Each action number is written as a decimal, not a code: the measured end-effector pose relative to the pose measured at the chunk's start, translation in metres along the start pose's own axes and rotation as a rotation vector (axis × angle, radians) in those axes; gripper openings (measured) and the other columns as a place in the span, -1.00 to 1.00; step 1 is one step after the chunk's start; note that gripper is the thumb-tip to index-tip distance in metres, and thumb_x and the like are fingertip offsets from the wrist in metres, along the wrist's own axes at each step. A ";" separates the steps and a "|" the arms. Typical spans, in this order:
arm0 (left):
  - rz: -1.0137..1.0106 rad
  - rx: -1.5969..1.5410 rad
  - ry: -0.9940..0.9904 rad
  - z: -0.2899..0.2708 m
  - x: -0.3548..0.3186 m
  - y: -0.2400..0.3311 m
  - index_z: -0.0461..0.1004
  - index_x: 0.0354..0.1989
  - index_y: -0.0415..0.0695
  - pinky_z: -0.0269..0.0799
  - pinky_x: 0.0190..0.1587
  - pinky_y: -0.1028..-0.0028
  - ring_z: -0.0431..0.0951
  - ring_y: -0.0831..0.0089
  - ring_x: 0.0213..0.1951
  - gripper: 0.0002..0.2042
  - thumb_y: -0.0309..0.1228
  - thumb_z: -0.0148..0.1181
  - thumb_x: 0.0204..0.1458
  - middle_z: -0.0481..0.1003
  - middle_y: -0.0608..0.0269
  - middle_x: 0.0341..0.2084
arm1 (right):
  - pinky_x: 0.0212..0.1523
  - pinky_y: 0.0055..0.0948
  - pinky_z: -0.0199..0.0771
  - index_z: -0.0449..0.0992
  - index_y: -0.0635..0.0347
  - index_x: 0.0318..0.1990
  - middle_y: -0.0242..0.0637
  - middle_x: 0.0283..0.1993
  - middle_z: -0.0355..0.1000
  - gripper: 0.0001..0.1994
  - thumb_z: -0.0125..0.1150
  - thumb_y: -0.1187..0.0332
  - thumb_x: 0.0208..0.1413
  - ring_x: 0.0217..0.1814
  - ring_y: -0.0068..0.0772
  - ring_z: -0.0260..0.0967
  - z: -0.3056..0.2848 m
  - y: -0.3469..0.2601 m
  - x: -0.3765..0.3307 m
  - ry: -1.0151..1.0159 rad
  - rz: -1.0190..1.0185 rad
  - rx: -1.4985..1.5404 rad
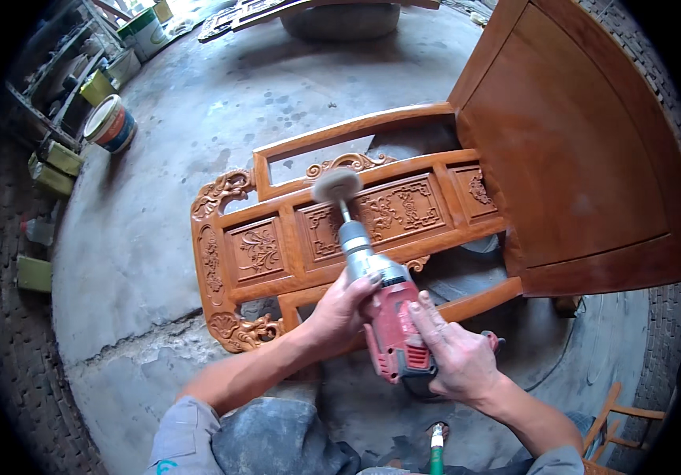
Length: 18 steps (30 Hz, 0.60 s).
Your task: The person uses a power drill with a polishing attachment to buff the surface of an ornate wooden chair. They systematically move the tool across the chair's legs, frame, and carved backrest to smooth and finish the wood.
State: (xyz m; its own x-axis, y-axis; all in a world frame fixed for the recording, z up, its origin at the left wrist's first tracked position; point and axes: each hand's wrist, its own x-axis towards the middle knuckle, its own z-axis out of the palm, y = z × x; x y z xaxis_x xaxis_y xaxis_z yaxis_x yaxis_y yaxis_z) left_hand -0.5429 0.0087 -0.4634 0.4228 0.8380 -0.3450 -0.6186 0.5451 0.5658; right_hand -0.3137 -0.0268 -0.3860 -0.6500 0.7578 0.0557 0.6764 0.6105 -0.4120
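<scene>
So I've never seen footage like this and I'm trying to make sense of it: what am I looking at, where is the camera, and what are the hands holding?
The camera sits on a person's head and looks down, so the forearms enter from the bottom edge. Its wide lens bends straight edges near the rim.

Both bare hands hold a red power drill: the left hand grips its grey front part, and the right hand wraps the handle end. A round, pale buffing wheel is fitted at its tip and rests at the upper rail of a carved wooden furniture piece, orange-brown with flower panels, lying on the concrete floor.

To the right, a plain wooden panel of the same piece stands up. Paint tubs and cans line the left edge.
</scene>
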 end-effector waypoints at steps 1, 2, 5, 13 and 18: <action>-0.037 0.023 -0.030 0.005 0.010 -0.002 0.23 0.22 -0.10 0.46 0.15 0.32 0.51 0.38 0.09 -0.46 -0.09 0.22 0.20 0.46 0.19 0.02 | -0.32 -0.27 0.58 0.18 0.19 0.44 0.11 0.45 0.18 0.08 0.32 0.54 -0.52 -0.36 -0.12 0.51 -0.005 0.004 -0.006 0.026 0.021 0.003; -0.061 0.021 -0.064 0.017 0.019 0.001 0.23 0.21 -0.11 0.49 0.10 0.34 0.51 0.40 0.04 -0.49 -0.12 0.20 0.22 0.45 0.21 0.01 | -0.31 -0.27 0.58 0.18 0.21 0.44 0.13 0.44 0.19 0.09 0.33 0.54 -0.55 -0.35 -0.11 0.51 -0.010 0.008 -0.012 0.054 0.040 0.009; -0.070 -0.076 -0.204 0.042 0.051 -0.003 0.23 0.19 -0.12 0.51 0.06 0.35 0.52 0.45 -0.06 -0.57 -0.21 0.15 0.28 0.44 0.24 -0.04 | -0.23 -0.29 0.60 0.15 0.26 0.44 0.18 0.42 0.19 0.10 0.32 0.56 -0.56 -0.26 -0.04 0.55 -0.024 0.016 -0.021 0.114 0.104 -0.045; -0.085 -0.078 -0.205 0.042 0.068 -0.008 0.24 0.17 -0.09 0.53 0.09 0.27 0.54 0.40 -0.04 -0.58 -0.21 0.19 0.25 0.46 0.22 -0.06 | -0.20 -0.28 0.61 0.14 0.26 0.44 0.18 0.41 0.21 0.09 0.26 0.58 -0.54 -0.21 -0.01 0.56 -0.018 0.016 -0.024 0.177 0.144 -0.030; -0.107 -0.102 -0.124 0.032 0.036 0.001 0.23 0.18 -0.08 0.53 0.13 0.18 0.54 0.34 0.02 -0.56 -0.19 0.18 0.25 0.45 0.18 -0.01 | -0.13 -0.25 0.61 0.15 0.26 0.44 0.18 0.40 0.23 0.08 0.27 0.60 -0.53 -0.18 0.01 0.56 -0.016 0.012 -0.015 0.066 0.094 -0.041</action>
State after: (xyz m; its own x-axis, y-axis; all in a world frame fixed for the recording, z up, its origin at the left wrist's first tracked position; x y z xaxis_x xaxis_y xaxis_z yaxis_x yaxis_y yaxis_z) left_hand -0.5071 0.0392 -0.4510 0.5645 0.7687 -0.3008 -0.6270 0.6363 0.4494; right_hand -0.2900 -0.0271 -0.3773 -0.5600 0.8247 0.0793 0.7475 0.5442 -0.3809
